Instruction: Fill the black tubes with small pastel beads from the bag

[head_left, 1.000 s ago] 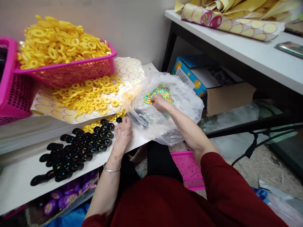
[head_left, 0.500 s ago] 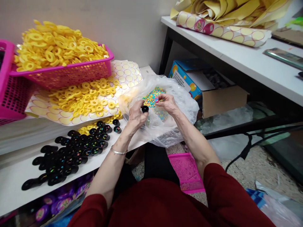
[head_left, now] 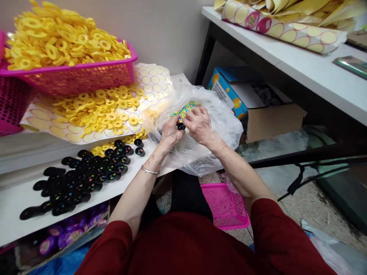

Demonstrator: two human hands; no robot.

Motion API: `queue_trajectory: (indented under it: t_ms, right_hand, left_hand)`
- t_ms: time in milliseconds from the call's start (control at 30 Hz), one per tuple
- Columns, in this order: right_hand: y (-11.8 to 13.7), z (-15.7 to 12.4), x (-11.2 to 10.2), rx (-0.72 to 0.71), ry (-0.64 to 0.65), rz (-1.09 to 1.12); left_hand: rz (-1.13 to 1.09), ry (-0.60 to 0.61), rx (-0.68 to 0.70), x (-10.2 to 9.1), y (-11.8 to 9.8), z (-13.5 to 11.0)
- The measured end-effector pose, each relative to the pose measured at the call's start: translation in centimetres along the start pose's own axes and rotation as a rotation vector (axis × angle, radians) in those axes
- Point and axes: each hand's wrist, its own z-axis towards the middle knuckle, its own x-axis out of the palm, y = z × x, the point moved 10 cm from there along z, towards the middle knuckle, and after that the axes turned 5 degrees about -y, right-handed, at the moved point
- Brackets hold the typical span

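Observation:
My left hand (head_left: 169,133) pinches a small black round cap (head_left: 181,126) over a clear plastic bag (head_left: 218,126) filled with tiny coloured beads (head_left: 185,109). My right hand (head_left: 199,124) meets it at the cap, fingers curled and pressed together; what they hold is hidden. Both hands hover just above the bag's open mouth. On the white shelf (head_left: 17,206) to the left lie several black caps (head_left: 83,177), some with coloured beads inside.
Yellow rings (head_left: 97,110) lie on a sticker sheet, with more heaped in a pink basket (head_left: 77,78). A blue carton (head_left: 229,91) and a brown box (head_left: 275,118) stand behind the bag. A small pink basket (head_left: 226,206) sits on the floor. A white table (head_left: 301,65) carries sticker rolls.
My left hand picked a black cap off the shelf and carried it over the bag. My right hand came out of the beads and joined it at the cap.

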Motion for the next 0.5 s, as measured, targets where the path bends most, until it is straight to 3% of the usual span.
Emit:
queue_trajectory:
  t_ms: [133, 233, 300, 400, 500]
  right_hand:
    - [-2.9, -1.2, 0.5, 0.189, -0.110, 0.194]
    - [-5.0, -2.5, 2.5, 0.339, -0.143, 0.521]
    - [-6.4, -3.3, 3.9, 0.435, -0.146, 0.602]
    - [-8.3, -4.0, 4.9, 0.516, -0.115, 0.408]
    - [-9.3, -3.7, 5.8, 0.501, 0.016, 0.145]
  left_hand:
    - [0.041, -0.051, 0.111, -3.1, -0.9, -2.8]
    - [0.145, -0.099, 0.147, -6.8, -0.5, -7.6]
    - [0.257, -0.166, 0.095, -9.5, 0.9, -11.1]
    - [0.405, -0.192, -0.031, -11.9, 4.2, -15.2]
    - [0.520, -0.153, -0.164, -12.4, 7.3, -16.8]
